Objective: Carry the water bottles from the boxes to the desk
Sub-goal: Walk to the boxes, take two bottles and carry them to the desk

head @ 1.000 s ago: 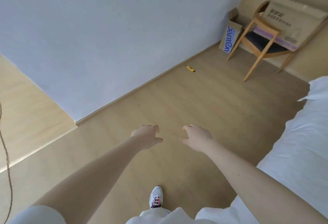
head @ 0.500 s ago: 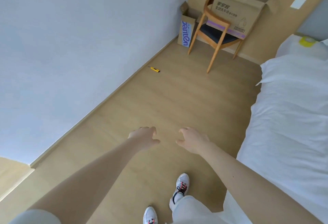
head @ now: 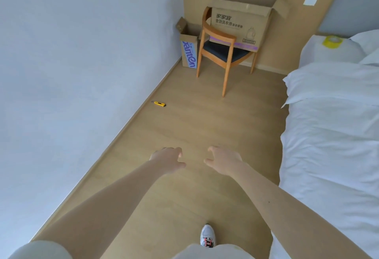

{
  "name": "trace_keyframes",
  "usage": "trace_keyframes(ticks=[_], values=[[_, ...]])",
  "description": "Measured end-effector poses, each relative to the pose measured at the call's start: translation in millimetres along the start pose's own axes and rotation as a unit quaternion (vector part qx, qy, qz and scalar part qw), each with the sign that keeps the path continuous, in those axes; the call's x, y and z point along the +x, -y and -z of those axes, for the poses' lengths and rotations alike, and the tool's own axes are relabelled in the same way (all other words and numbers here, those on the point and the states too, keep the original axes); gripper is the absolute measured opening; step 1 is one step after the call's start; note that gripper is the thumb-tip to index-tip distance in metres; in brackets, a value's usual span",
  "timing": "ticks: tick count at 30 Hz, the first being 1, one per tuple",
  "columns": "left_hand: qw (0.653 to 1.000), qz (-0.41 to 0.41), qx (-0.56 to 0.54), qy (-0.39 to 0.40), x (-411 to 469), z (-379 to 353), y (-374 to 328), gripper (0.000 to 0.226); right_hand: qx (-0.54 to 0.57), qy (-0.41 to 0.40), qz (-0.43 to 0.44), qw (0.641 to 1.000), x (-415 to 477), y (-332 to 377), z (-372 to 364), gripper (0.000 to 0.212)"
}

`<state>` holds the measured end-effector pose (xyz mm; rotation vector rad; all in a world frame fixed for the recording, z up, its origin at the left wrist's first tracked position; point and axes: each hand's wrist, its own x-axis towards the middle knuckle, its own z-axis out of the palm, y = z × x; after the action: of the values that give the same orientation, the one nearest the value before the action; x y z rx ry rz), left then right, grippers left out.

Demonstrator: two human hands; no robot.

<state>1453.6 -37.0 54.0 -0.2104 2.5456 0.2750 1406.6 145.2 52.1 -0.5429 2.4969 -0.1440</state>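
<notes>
So, both empty: left hand (head: 168,159) and right hand (head: 222,159) loosely curled, holding nothing. Bottles not visible, presumably inside open box (head: 242,25) on chair (head: 221,53) or small box (head: 189,53) beside it. Walk up, skirt the knife (head: 159,104), check boxes first.

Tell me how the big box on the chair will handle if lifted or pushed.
The big box is cardboard with its top flaps open, so its walls will probably flex if gripped at the rim. It sits raised on the chair seat, so a hard push could slide it off. Its inside is hidden, so its weight cannot be judged.
</notes>
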Motion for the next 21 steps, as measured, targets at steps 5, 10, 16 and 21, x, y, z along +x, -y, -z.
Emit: trace_keyframes(ticks=[5,10,16,21], values=[[1.000,-0.002,-0.003,-0.013,49,39,-25,0.042,0.013,-0.027,-0.012,0.999,32,-35,40,0.052],[0.999,-0.037,0.033,-0.021,100,71,-48,0.043,0.034,-0.046,-0.043,0.997,62,-61,68,0.054],[0.993,-0.099,0.067,-0.012,171,101,-72,0.044,0.049,-0.050,-0.091,0.993,104,-90,97,0.051],[0.985,-0.148,0.093,-0.004,246,145,-85,0.046,0.051,-0.059,-0.132,0.988,159,-106,140,0.052]])
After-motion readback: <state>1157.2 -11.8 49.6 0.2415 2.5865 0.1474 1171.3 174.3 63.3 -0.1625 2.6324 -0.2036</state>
